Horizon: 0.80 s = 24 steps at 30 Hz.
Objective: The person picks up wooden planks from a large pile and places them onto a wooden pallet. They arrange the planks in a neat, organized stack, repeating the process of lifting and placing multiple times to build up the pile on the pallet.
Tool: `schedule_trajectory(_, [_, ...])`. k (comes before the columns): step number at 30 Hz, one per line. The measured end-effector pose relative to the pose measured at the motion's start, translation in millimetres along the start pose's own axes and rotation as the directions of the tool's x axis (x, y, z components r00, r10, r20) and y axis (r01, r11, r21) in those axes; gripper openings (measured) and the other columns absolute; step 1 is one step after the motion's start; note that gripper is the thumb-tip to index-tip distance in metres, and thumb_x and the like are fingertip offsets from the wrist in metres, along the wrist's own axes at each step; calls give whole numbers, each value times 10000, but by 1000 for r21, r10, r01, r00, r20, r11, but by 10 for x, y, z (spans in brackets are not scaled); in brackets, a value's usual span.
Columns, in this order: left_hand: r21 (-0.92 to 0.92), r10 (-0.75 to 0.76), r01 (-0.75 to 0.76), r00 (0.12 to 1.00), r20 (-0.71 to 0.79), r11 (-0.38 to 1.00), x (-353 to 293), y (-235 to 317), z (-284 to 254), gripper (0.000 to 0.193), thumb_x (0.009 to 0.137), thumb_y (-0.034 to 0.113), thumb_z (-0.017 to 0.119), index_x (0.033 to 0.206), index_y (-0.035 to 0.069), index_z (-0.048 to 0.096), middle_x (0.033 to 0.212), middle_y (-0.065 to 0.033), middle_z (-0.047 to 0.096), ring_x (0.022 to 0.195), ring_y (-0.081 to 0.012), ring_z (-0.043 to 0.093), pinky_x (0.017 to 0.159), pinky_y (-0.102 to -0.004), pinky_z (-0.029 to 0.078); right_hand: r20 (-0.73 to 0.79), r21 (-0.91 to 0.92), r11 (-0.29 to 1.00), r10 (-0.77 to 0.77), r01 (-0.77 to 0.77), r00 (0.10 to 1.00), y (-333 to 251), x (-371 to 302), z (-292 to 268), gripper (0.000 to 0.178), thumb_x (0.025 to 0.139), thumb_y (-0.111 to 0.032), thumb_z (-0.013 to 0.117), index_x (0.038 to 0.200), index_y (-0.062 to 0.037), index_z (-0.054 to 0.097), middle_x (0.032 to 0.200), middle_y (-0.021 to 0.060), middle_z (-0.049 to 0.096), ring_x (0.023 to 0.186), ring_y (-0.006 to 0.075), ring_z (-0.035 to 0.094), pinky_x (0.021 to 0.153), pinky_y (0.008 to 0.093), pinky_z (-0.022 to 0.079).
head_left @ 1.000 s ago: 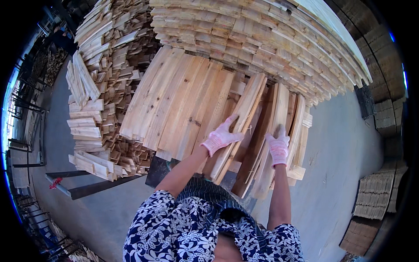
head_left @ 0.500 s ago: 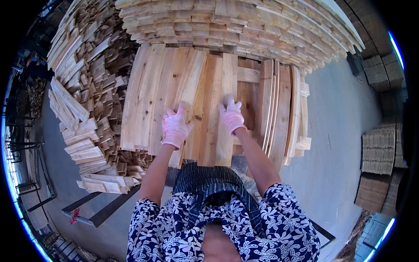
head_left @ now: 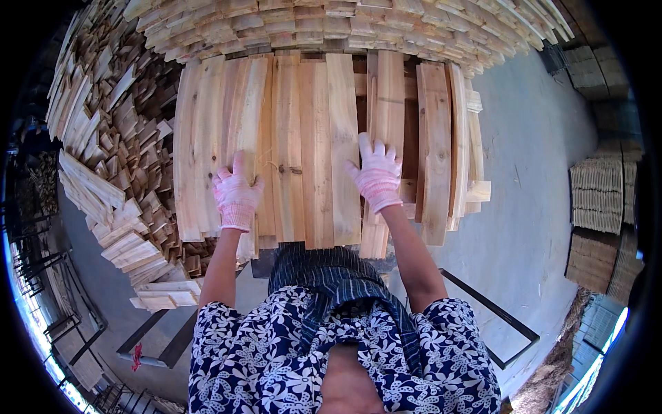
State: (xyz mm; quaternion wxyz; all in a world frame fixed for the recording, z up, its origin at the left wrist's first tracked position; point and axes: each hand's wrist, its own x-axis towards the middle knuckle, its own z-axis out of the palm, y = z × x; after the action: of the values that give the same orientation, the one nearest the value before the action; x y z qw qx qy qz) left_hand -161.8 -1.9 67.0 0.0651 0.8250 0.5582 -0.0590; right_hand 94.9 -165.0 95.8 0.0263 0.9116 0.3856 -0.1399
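Wooden boards (head_left: 314, 138) lie side by side in a layer before me, their near ends uneven. My left hand (head_left: 236, 193), in a pinkish-white knit glove, rests flat over boards on the left of this layer, fingers extended. My right hand (head_left: 377, 176), gloved alike, lies with spread fingers on a separate board (head_left: 389, 96). A pale board (head_left: 343, 131) is just left of that hand. Right of it, past a dark gap showing crosspieces below, more boards (head_left: 434, 152) stand in a row. Neither hand is wrapped around anything.
A tall stack of boards (head_left: 331, 27) rises at the far side. Loose wood pieces (head_left: 131, 172) are heaped on the left. Bundled stacks (head_left: 596, 196) stand at the right, across the grey floor (head_left: 517, 207). Dark metal frames (head_left: 507, 314) stick out low on both sides.
My left hand has moved left, and the slanted board near it now lies straighter. My right hand has shifted right onto another board, which has come left from the right-hand row.
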Motion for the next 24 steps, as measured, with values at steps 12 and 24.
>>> schedule_trajectory(12, [-3,17,-17,1000,-23,1000,2,30,-85,791,841,462,749,1531,274,411,1355,-247,527,1216,-433,539,1016,-515,473,100,365,833,409,-416,907,104,407,193,991,829,-534,769,1584,-224,207,1497,255,400,1307,440,526,1035,549,489])
schedule_trajectory(24, [-79,52,-55,998,-40,995,-45,34,-104,763,843,427,748,1515,251,435,1314,-255,533,1180,-430,556,992,-524,473,100,370,810,453,-456,886,283,513,47,974,848,-513,719,1620,-236,193,1364,286,501,1188,467,608,957,537,524])
